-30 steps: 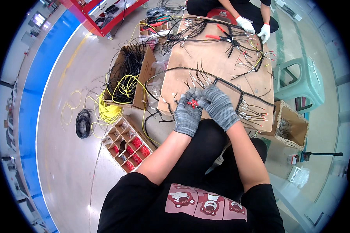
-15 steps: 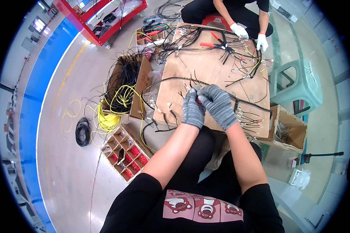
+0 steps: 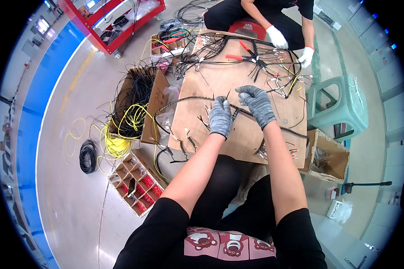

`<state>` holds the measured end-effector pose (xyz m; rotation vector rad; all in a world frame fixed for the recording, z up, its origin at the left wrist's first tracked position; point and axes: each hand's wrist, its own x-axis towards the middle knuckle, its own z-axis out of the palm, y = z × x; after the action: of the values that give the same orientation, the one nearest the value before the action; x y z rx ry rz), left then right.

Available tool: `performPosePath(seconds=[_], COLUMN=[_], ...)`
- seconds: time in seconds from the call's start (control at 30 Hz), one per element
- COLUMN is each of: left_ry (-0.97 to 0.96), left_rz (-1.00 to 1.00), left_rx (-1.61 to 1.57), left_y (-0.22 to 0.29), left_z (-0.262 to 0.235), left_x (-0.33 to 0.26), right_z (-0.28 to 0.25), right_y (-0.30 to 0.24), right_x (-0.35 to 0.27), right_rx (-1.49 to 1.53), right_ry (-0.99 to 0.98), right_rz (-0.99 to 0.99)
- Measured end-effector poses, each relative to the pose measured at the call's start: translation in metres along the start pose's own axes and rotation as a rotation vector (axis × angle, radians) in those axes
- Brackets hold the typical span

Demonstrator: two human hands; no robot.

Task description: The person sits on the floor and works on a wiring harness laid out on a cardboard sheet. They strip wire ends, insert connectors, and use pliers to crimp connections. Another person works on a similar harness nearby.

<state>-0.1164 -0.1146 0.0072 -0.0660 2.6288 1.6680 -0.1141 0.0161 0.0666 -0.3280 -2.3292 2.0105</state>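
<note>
My left hand, in a grey knit glove, is closed on thin black wires whose ends stick up past its fingers. To the right and slightly higher, my right hand, gloved alike, has its fingers curled in a pinch; a speck of red shows at the tips, too small to name. Under both hands a black wrapped wire harness runs across the wooden board. Its branches end in bare or tipped wires near the board's left and right front edges.
Across the board, a co-worker's white-gloved hands touch another harness. Red-handled pliers lie near it. To the left stand a carton of black wires and a divided box with red bits. A green stool and an open carton are right.
My hands have moved apart; the right one went up and away from the left. The harness part between them has shifted, and the whole view has moved slightly.
</note>
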Motion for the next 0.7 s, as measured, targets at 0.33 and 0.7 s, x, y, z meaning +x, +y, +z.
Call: performPosePath(seconds=[0.33, 0.7], left_ry=[-0.063, -0.1], left_rz=[0.067, 0.051], left_rx=[0.142, 0.175], left_y=[0.01, 0.016], left_z=[-0.004, -0.006], left_x=[-0.007, -0.008], right_z=[-0.005, -0.003], right_y=[-0.003, 0.0], right_x=[0.0, 0.004], right_rx=[-0.42, -0.663], right_ry=[0.098, 0.073], right_rz=[-0.243, -0.452])
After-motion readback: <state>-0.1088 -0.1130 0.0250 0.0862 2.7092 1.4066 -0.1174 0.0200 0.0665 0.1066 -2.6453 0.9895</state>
